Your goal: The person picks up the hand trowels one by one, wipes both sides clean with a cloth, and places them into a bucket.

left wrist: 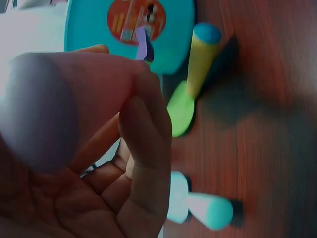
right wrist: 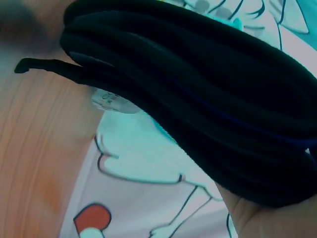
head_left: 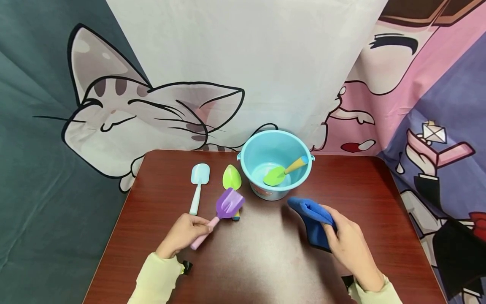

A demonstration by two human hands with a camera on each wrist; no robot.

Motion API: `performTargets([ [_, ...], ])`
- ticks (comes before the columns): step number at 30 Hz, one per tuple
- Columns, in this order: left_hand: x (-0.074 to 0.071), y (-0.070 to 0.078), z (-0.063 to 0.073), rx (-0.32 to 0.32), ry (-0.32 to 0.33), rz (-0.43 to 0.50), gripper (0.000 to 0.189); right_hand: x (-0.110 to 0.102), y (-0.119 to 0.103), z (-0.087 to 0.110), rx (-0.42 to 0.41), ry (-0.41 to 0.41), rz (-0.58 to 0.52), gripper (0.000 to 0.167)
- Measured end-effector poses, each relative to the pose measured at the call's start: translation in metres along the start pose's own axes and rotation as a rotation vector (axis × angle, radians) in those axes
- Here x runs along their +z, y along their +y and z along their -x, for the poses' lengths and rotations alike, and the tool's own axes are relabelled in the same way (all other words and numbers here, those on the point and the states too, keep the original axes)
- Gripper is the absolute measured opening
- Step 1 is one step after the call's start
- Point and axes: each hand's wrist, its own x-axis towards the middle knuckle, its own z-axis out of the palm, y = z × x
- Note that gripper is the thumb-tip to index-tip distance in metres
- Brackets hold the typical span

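My left hand (head_left: 185,233) pinches the pink handle of a purple toy shovel (head_left: 229,203) between thumb and fingers, its scoop pointing away to the right. In the left wrist view the pink handle (left wrist: 106,91) fills the near left. A folded blue cloth (head_left: 318,226) is gripped in my right hand (head_left: 351,245) above the table's right half. That cloth (right wrist: 188,69) looks nearly black in the right wrist view and hides most of the fingers. Ahead, between the hands, stands a light blue bucket (head_left: 262,191) with a green trowel (head_left: 275,176) inside, its yellow handle leaning on the rim.
On the reddish-brown table (head_left: 258,261) lie a pale blue shovel (head_left: 200,174) and another green trowel (head_left: 231,177), the latter partly hidden by the purple shovel. A printed cloth backdrop (head_left: 247,50) hangs behind the table's far edge, close to the bucket.
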Motion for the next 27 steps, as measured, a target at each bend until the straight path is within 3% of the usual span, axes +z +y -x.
performTargets([
  [8,0.024,0.015,0.003,0.065,-0.107,-0.058,0.016,0.016,-0.025,0.002,-0.046,-0.001,-0.023,0.042],
  [12,0.036,0.020,0.004,0.101,-0.163,-0.094,0.014,0.024,-0.033,0.003,-0.084,0.038,-0.024,0.047],
  [18,0.057,0.027,0.004,0.150,-0.219,-0.109,0.013,0.038,-0.042,0.008,-0.201,0.084,-0.024,0.049],
  [23,0.075,0.035,0.002,0.192,-0.265,-0.057,0.010,0.052,-0.052,0.015,-0.346,0.026,-0.049,0.041],
  [27,0.084,0.042,0.001,0.203,-0.278,-0.026,0.009,0.061,-0.059,0.021,-0.419,-0.103,-0.030,0.036],
])
